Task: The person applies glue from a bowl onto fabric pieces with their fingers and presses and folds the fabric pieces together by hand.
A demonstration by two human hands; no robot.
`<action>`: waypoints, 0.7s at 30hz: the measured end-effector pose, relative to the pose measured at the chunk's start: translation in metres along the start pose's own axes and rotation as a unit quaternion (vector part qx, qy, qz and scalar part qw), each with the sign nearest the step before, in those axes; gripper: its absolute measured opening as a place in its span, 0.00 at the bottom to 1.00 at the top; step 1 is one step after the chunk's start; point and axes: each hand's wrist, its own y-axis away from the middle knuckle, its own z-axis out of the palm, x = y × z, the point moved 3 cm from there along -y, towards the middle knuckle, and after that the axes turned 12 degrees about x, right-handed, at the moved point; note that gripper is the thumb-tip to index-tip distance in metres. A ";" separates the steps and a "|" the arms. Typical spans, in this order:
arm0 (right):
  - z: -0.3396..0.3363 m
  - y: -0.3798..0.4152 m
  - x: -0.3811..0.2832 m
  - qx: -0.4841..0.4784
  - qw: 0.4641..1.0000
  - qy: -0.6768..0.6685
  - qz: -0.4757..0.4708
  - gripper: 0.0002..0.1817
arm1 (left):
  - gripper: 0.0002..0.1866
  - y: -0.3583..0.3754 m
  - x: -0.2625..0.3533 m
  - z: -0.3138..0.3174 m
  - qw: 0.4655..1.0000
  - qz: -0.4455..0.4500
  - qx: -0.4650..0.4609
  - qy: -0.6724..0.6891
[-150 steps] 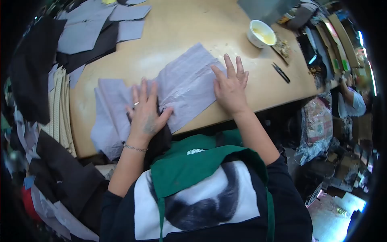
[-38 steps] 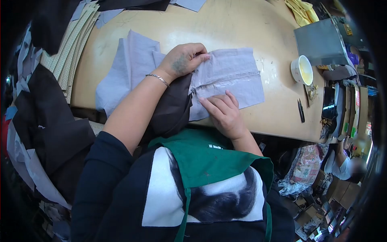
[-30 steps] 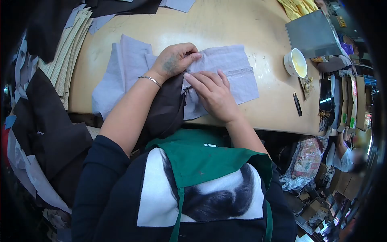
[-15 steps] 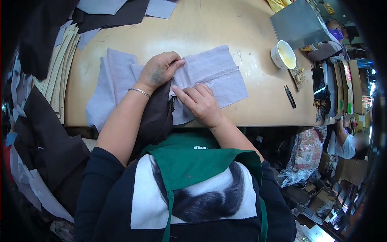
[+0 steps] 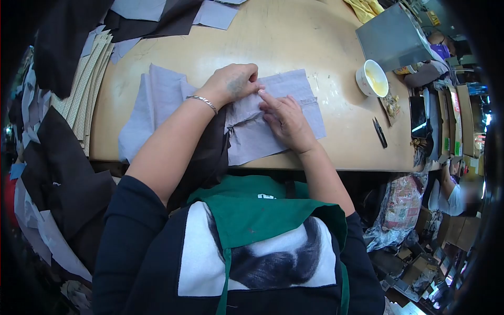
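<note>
Grey-lilac fabric (image 5: 289,86) lies across the table near its front edge, with a creased seam at its middle. A dark brown piece (image 5: 210,152) joins it there and hangs over the edge toward my lap. My left hand (image 5: 233,84), a bracelet on its wrist, is closed with its fingertips pinching the fabric at the seam. My right hand (image 5: 287,119) rests on the grey fabric just to the right, index finger stretched toward the left fingertips, the other fingers loosely bent and apart.
A white bowl (image 5: 371,79) of yellowish paste, a black pen-like tool (image 5: 379,133) and a metal box (image 5: 394,39) are at the right. Patterned strips (image 5: 86,94) and dark cloth (image 5: 68,173) lie left. A person (image 5: 454,197) is far right.
Both hands have moved up and to the right along the fabric. My right index finger now meets the left fingertips, and the seam below them shows more. The view has shifted slightly.
</note>
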 end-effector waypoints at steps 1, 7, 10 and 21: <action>0.002 0.000 -0.001 -0.001 1.000 -0.009 -0.009 0.33 | 0.15 0.001 -0.002 0.002 1.000 0.013 0.016 -0.003; 0.001 0.002 -0.008 -0.013 1.000 0.008 -0.006 0.33 | 0.11 0.013 -0.006 0.009 0.989 0.092 0.114 -0.007; 0.001 -0.002 -0.010 0.028 0.998 0.008 -0.053 0.34 | 0.11 0.012 -0.008 0.009 0.988 0.101 0.119 -0.002; 0.011 -0.003 -0.021 -0.071 0.997 0.027 -0.016 0.32 | 0.11 0.013 -0.009 0.011 0.987 0.100 0.123 0.005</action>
